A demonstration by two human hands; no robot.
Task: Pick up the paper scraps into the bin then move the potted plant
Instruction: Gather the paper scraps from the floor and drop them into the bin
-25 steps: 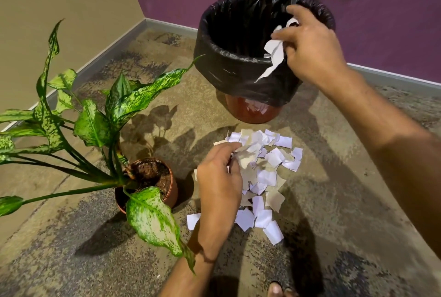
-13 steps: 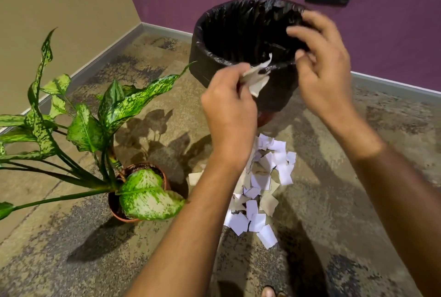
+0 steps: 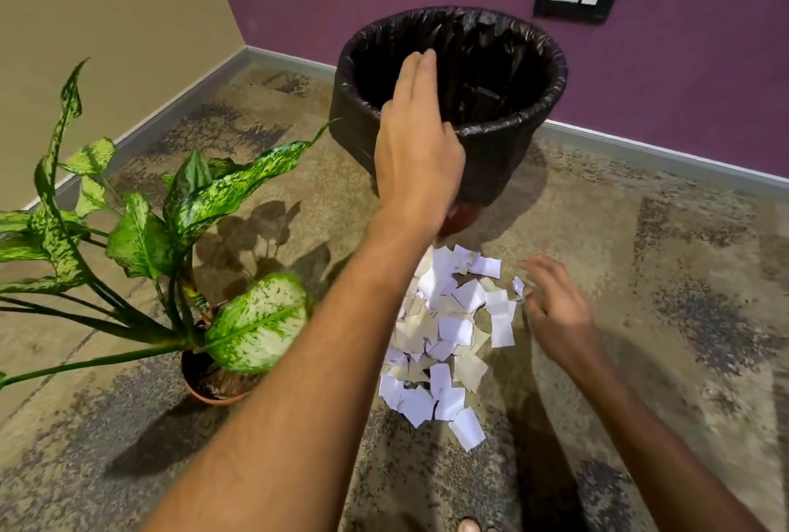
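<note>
White paper scraps [image 3: 444, 330] lie heaped on the mottled floor [image 3: 640, 318] just in front of the bin [image 3: 452, 104], so each trip is short. Right hand [image 3: 555, 309] is low at the heap's right edge, fingers spread and curled, touching an outlying scrap but not yet closed on it; blurred, so likely mid-reach. Potted plant [image 3: 170, 258] sits left of the heap, untouched, its step comes later. Left hand [image 3: 416, 147] hangs flat over the bin's near rim, fingers straight, nothing visible in it; looks like a drop position. Most scraps remain.
</note>
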